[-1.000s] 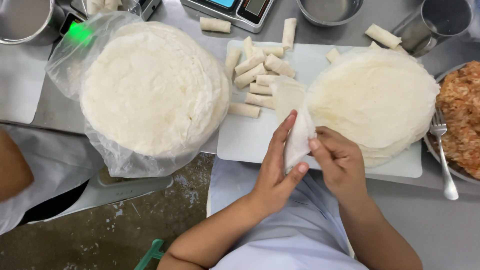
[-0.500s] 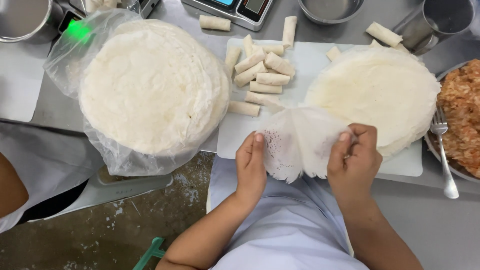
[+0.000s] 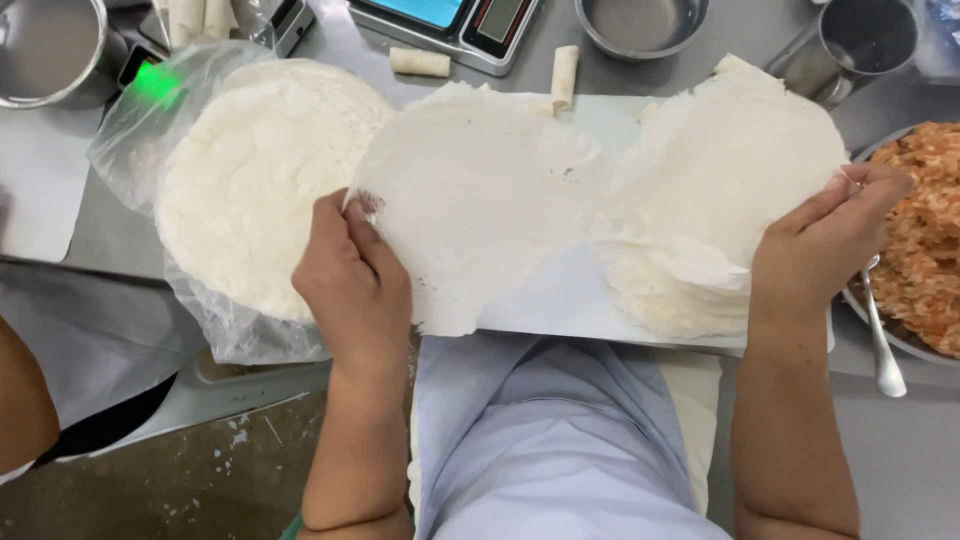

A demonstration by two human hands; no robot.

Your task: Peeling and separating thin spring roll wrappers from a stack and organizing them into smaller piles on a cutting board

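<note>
Two hands, left hand and right hand, fingers pinching opposite edges of a thin wrapper above the white board.

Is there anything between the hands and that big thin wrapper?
No. The left hand pinches one edge of the wrapper and the right hand grips the other side, both touching it directly. Nothing visible sits between them.
</note>
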